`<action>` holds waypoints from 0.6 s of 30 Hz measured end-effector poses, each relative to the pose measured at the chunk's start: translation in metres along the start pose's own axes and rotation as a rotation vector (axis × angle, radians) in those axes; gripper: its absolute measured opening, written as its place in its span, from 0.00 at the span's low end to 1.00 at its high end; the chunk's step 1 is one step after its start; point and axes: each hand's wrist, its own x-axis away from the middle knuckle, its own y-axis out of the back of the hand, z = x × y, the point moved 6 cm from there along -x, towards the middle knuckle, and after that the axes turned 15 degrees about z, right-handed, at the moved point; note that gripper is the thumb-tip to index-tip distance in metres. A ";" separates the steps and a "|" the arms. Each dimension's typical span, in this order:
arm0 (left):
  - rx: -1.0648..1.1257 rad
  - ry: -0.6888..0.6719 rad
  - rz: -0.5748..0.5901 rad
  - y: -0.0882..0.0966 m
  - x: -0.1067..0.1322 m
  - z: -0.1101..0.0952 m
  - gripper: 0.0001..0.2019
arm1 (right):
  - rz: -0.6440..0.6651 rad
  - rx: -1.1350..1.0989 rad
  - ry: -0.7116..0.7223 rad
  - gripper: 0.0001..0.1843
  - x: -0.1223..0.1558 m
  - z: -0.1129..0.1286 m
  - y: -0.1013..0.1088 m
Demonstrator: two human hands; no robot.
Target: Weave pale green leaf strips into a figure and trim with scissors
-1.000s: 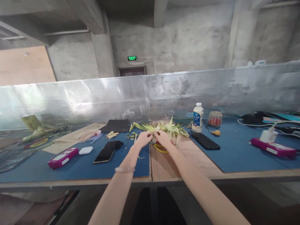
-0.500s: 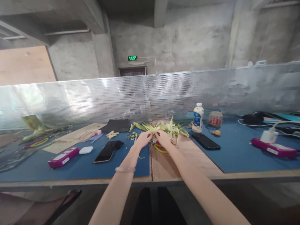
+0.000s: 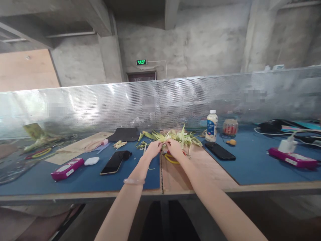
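Observation:
My left hand (image 3: 153, 149) and my right hand (image 3: 175, 148) meet at the middle of the table, fingers pinched together on a pale green leaf strip. Just behind them lies a pile of green and yellowish leaf strips (image 3: 175, 135). A pale bracelet (image 3: 134, 181) sits on my left wrist. Yellow-handled scissors (image 3: 171, 159) lie partly under my right hand on a brown board (image 3: 198, 170).
A black phone (image 3: 114, 162), white earbud case (image 3: 91, 161) and magenta device (image 3: 67, 168) lie left on the blue mat. Right: a white bottle (image 3: 212, 126), a jar (image 3: 230, 127), another phone (image 3: 220, 151), a charger with cables (image 3: 287, 146). A perforated metal screen (image 3: 100, 103) backs the table.
Both hands stay at the leaf pile; the fingertips have drawn slightly closer together. A dark shape below the table's left edge shifted.

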 end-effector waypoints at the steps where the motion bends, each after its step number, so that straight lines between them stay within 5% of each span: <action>1: -0.009 0.007 -0.001 0.000 0.001 -0.001 0.13 | 0.000 0.011 -0.010 0.12 0.000 0.000 0.001; 18: -0.117 0.183 0.003 0.006 0.010 -0.011 0.13 | -0.110 0.191 -0.076 0.12 0.011 0.017 0.010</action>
